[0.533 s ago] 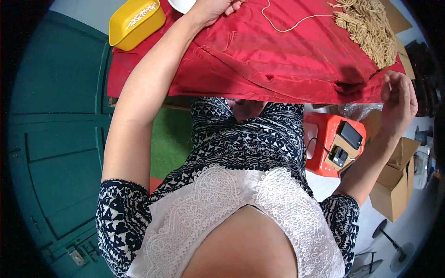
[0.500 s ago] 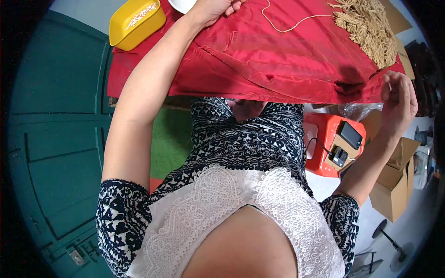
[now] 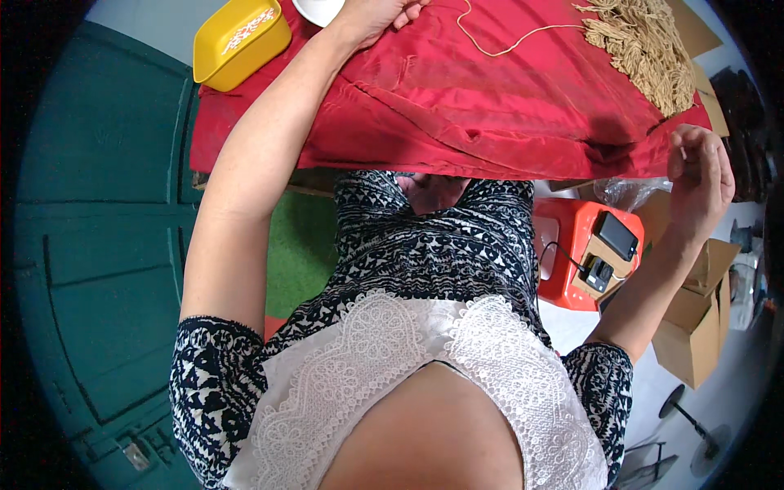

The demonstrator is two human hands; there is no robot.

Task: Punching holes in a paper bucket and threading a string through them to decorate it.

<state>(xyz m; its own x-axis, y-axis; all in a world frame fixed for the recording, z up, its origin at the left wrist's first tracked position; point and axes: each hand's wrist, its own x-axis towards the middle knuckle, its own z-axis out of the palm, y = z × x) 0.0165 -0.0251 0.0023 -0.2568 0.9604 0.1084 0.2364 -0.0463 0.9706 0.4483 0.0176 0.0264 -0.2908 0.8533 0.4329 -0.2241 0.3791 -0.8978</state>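
Observation:
My left hand is over the far part of the red cloth, cut off by the upper edge of the view. Its fingers are curled together, and what they hold, if anything, cannot be made out. A thin tan string curves across the cloth to the right of this hand, toward a heap of tan yarn. Off the table's right front corner I hold up my right hand, its fingers bent in. Whatever they pinch is too small or hidden to tell.
At the far left stand a yellow tub with small white and orange bits and a white dish. An orange stool beside my legs carries a black phone. Cardboard boxes lie at right; a green door is at left.
My hands stay in almost the same places and poses. The whole scene shifts very slightly in view.

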